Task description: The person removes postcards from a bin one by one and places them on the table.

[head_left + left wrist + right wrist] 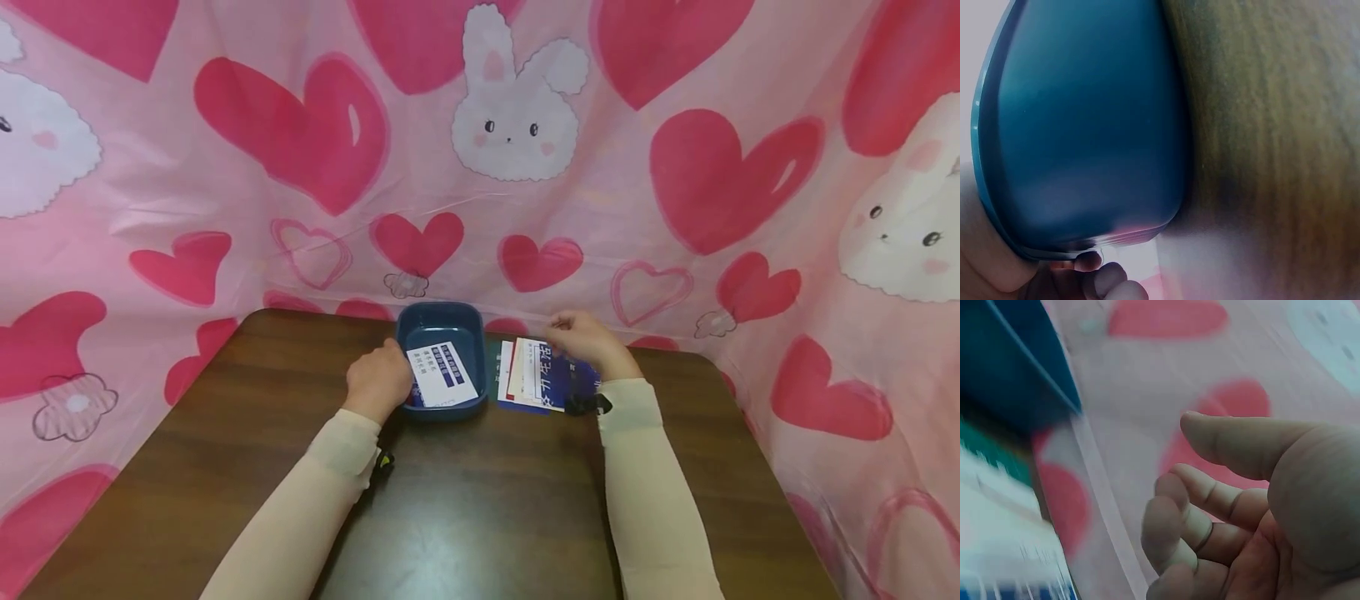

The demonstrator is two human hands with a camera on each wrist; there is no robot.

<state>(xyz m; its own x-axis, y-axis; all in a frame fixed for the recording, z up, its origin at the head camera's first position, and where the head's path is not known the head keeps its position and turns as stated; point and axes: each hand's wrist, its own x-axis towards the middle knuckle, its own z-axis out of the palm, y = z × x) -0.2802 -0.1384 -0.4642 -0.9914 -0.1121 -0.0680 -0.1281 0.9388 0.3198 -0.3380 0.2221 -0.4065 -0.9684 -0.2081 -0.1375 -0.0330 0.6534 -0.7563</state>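
Note:
My left hand (377,379) grips the left side of a dark blue plastic bin (444,320) on the table. In the left wrist view its thumb lies at the rim and its curled fingers (1110,279) show beyond the corner of the bin (1091,131). A white card with blue print (444,375) slants inside the bin. Just right of the bin lies an overlapping row of printed cards (527,375), white, blue, green and cream. Over the far right end of these cards hovers my right hand (588,340). The right wrist view shows its thumb apart from loosely bent fingers, nothing between them.
The brown wooden table (442,517) stretches toward me in front of the bin and cards. A pink curtain (555,208) with hearts and rabbits hangs close behind the table's back edge and along both sides.

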